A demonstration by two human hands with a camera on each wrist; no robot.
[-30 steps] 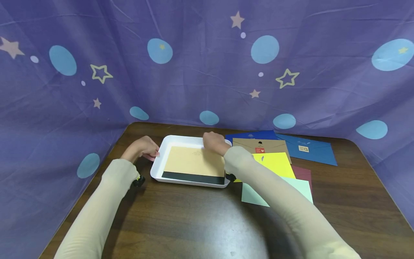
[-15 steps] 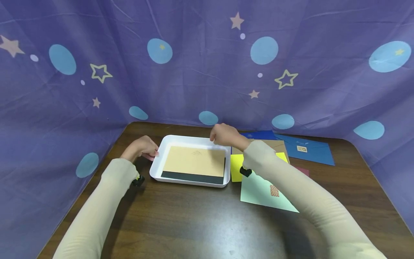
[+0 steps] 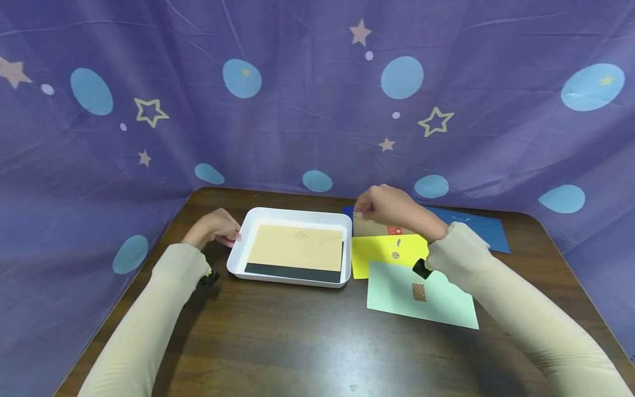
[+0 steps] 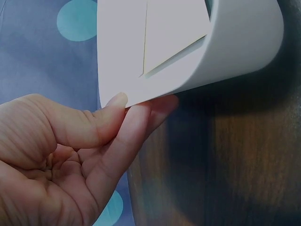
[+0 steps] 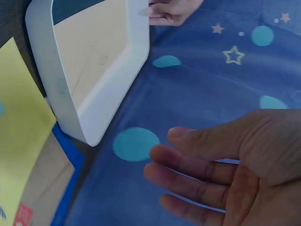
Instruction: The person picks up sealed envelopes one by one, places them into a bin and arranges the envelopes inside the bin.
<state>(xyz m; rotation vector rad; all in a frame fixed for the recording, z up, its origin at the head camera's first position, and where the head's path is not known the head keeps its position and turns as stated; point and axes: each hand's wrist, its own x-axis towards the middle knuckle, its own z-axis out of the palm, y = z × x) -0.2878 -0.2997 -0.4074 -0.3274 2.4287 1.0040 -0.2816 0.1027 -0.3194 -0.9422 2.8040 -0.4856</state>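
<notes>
My left hand (image 3: 218, 226) pinches the left rim of a white tray (image 3: 297, 216), thumb on top and fingers beneath, as the left wrist view shows. Inside the tray lies a cream envelope (image 3: 295, 248) over a black one (image 3: 292, 272). To the right of the tray my right hand (image 3: 387, 207) hovers above a kraft-brown envelope (image 3: 364, 227). In the right wrist view its fingers (image 5: 188, 181) are loosely bent and hold nothing.
Overlapping envelopes lie right of the tray: yellow (image 3: 372, 253), mint green (image 3: 397, 289) and blue (image 3: 496, 234). A patterned purple curtain (image 3: 297, 110) hangs behind the brown wooden table (image 3: 278, 342).
My right hand has lifted out of the tray and moved right, over the envelopes. My left hand keeps its pinch on the tray rim.
</notes>
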